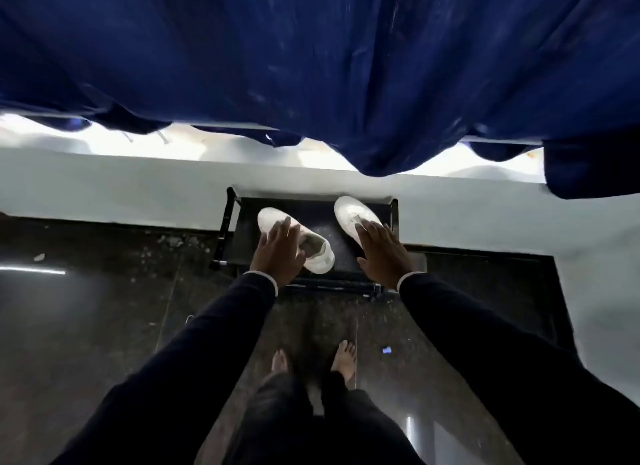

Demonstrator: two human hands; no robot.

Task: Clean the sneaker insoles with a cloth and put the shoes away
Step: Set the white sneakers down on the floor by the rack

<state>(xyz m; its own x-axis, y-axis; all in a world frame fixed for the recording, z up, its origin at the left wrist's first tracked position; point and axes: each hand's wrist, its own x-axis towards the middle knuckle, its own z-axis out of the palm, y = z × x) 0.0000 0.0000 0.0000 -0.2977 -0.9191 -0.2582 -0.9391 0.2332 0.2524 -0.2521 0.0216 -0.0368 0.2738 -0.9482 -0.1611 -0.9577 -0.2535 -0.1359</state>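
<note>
2 sneakers (317, 253) (351, 213) side by side on a rack (242, 236) against the wall (121, 190), under a curtain (311, 66).

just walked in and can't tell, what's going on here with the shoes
A person stands barefoot over a low black rack by the wall, under a blue curtain. Two white sneakers sit on its top shelf. The left hand rests with straight fingers on the left sneaker, and the right hand lies the same way on the right sneaker. Neither has a grip on its shoe. No cloth is in view, so this looks like putting the shoes away.
</note>
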